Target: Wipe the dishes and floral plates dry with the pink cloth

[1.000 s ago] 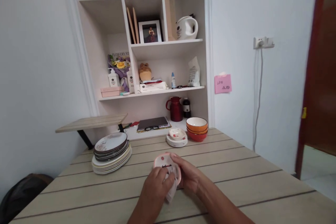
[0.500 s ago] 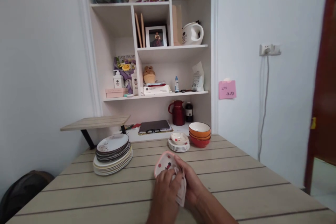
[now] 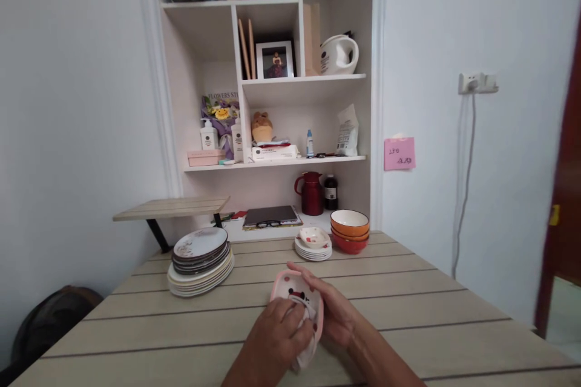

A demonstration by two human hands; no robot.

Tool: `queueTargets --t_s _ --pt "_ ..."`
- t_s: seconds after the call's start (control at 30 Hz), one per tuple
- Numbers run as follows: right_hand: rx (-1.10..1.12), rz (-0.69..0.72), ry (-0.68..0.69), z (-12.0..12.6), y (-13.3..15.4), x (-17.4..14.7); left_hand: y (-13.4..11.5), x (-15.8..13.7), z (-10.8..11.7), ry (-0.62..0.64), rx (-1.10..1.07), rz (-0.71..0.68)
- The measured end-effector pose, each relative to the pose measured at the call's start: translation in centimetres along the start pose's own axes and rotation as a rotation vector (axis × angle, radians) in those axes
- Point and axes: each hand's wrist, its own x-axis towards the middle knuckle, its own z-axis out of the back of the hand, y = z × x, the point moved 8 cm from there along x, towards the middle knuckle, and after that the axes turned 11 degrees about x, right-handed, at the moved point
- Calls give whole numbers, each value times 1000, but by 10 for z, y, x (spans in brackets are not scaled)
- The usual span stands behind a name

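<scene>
A small squarish dish (image 3: 290, 283) with a pink rim, red dots and a dark-and-red picture inside is held tilted over the table. My right hand (image 3: 334, 309) grips its right side, with the thumb side along the rim. Inside the dish, my left hand (image 3: 278, 334) presses a pale cloth (image 3: 307, 355) with bent fingers. Part of the cloth hangs out below the dish's near edge. My left hand covers the dish's lower left part.
Stacked plates (image 3: 200, 266) stand on the table's left. Behind the dish are small plates (image 3: 313, 254) topped by a little bowl (image 3: 314, 237), beside stacked orange and red bowls (image 3: 349, 233). A raised wooden shelf (image 3: 172, 208) sits back left; a red jug (image 3: 312, 193) stands behind.
The dish has turned more upright toward me and shows more of its inside. My left hand has moved lower left with the cloth; the right fingers have straightened along the rim.
</scene>
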Motion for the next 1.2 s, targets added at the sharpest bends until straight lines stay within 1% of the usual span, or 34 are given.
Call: queueTargets --t_s 0.1,0.2,0.37,0.53,0.63,0.7,0.8,0.9,1.0,1.1,1.2 --pt "118 -26 76 -8 -11 2 9 -5 0 -39 75 130" --pt "173 -39 80 -12 -24 4 15 -9 0 -42 121 215" --pt "88 57 -67 0 -31 8 11 -5 -3 1 89 202" --pt "81 49 -148 15 -34 12 9 -5 -5 8 109 192" --pt "36 40 -179 18 -31 12 7 -7 -6 12 98 184" --pt "-20 30 -154 14 -26 10 6 -7 -5 19 64 180" --pt "-99 18 -78 6 -16 6 3 -5 -2 32 4 157" --pt "-118 -26 -89 8 -11 2 0 -2 0 32 -14 134" --pt "-85 -92 -97 10 -14 -1 2 -3 4 -7 23 136" --pt "6 -150 -4 0 -23 -3 7 -4 7 -37 72 168" --pt "104 -118 86 -12 -26 -4 11 -4 11 -55 106 202"
